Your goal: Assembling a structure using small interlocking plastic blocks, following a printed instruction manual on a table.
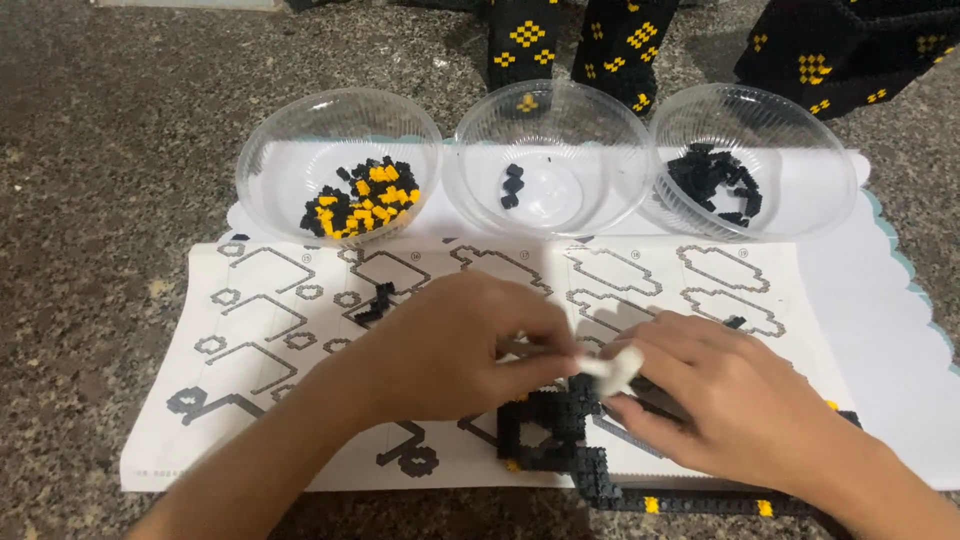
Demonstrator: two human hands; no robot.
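Observation:
My left hand (pixel 450 345) and my right hand (pixel 730 400) meet over a flat black brick assembly (pixel 560 430) with a few yellow studs, lying on a printed instruction sheet (pixel 300 330). My right hand pinches a small white tool or piece (pixel 612 366) between thumb and fingers. My left hand's fingertips close around something small beside it; what it holds is hidden. A small loose cluster of black bricks (pixel 375 303) lies on the sheet just beyond my left hand.
Three clear plastic bowls stand behind the sheet: the left bowl (pixel 280 150) holds black and yellow bricks, the middle bowl (pixel 590 130) a few black ones, the right bowl (pixel 790 130) a heap of black ones. Built black-and-yellow brick sections (pixel 620 40) stand at the back on the speckled stone surface.

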